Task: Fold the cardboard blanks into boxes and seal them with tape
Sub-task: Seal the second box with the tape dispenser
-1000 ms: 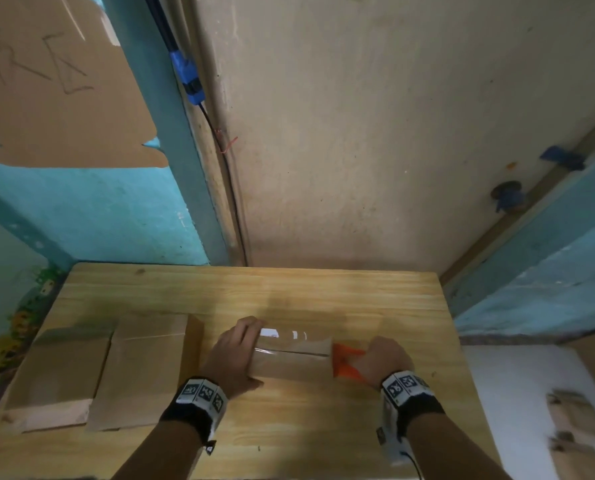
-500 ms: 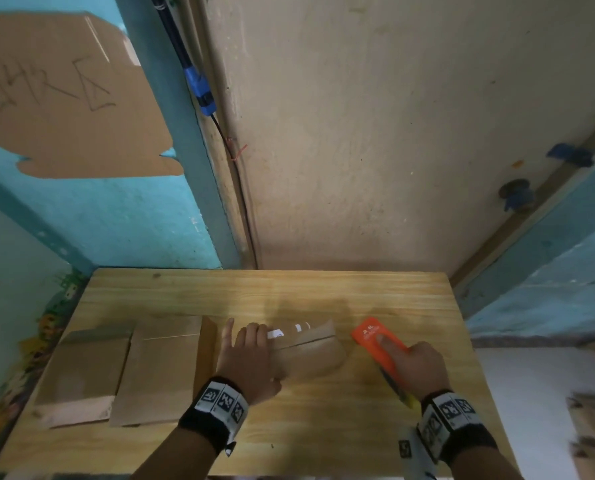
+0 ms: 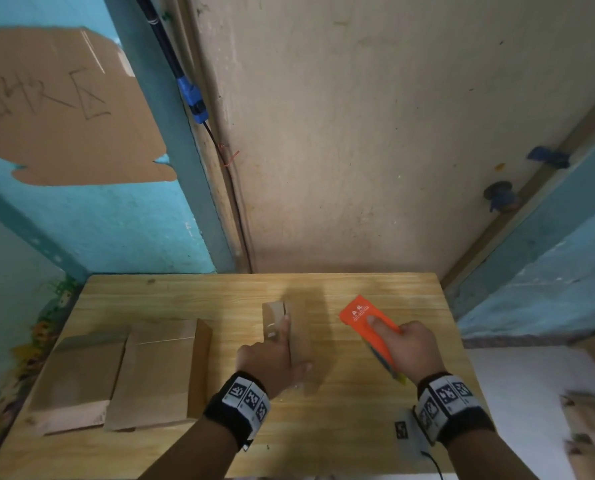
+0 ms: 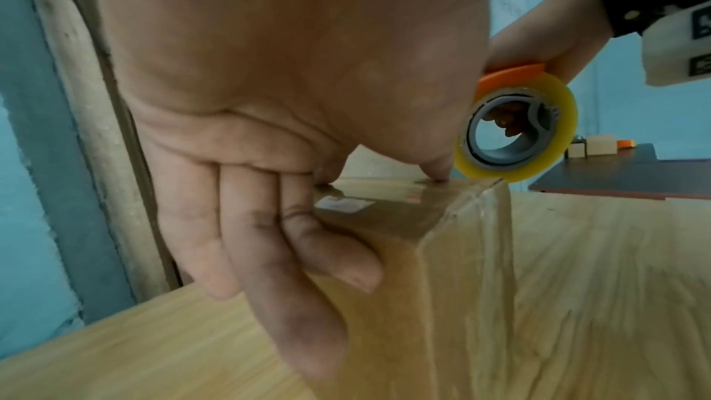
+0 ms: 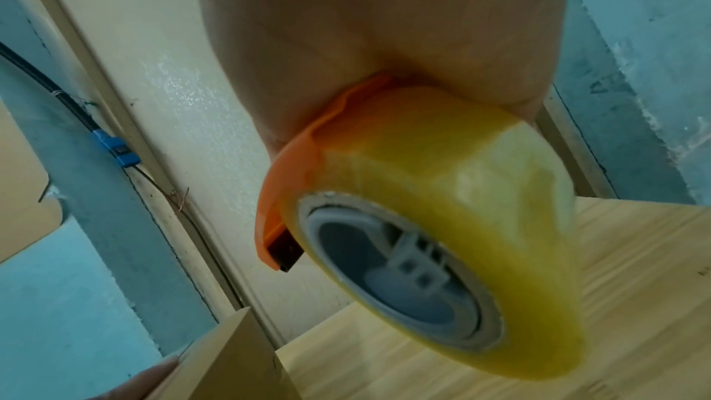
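while the left hand presses the small brown cardboard box with flat fingers and the right hand grips the orange tape dispenser, the box looks light, crushable, best held by its edges.

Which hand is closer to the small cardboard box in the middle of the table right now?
Left. The left hand rests on the small cardboard box, fingers along its top. The right hand is off to the box's right, gripping the orange tape dispenser, not touching the box.
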The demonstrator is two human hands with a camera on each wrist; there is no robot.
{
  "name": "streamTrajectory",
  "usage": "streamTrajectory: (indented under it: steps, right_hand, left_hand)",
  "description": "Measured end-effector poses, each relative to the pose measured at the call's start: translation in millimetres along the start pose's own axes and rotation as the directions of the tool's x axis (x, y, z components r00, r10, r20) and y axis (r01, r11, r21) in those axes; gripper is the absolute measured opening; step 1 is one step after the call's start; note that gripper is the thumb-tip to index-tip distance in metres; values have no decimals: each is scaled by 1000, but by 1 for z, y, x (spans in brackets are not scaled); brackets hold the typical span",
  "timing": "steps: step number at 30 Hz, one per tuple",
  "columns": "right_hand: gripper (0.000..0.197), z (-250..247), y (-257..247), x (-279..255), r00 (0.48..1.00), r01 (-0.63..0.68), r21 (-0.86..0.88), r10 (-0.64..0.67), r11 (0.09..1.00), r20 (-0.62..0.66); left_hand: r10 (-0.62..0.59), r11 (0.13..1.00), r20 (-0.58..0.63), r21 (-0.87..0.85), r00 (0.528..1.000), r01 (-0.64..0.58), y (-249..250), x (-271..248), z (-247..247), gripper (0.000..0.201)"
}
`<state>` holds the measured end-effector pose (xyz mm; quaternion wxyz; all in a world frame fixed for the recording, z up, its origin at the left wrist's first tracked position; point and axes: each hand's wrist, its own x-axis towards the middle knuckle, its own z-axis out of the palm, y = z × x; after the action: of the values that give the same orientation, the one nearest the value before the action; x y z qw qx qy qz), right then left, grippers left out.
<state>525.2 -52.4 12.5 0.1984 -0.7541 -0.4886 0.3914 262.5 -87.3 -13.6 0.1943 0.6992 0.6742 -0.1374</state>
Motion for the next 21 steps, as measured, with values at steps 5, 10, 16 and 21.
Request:
streamTrajectory:
  steps: [5, 10, 16, 21]
  right_hand:
    - [65, 1, -5, 1, 998, 55, 27, -55, 998, 6]
    - [60, 3, -16, 1, 993, 110, 39, -112, 993, 47]
    - [61, 6, -32, 1, 963, 208, 99, -222, 973, 156]
    - [73, 10, -44, 4, 916, 280, 129, -305, 951, 260]
  left_hand:
    - [36, 999, -42, -2, 998, -36, -9, 0, 3, 98]
    - [47, 996, -15, 76, 999, -45, -14, 1, 4, 97]
    - [210, 977, -175, 76, 962, -200, -25, 12, 6, 83]
    - [187, 910, -369, -285, 910, -302, -31, 16, 1, 61]
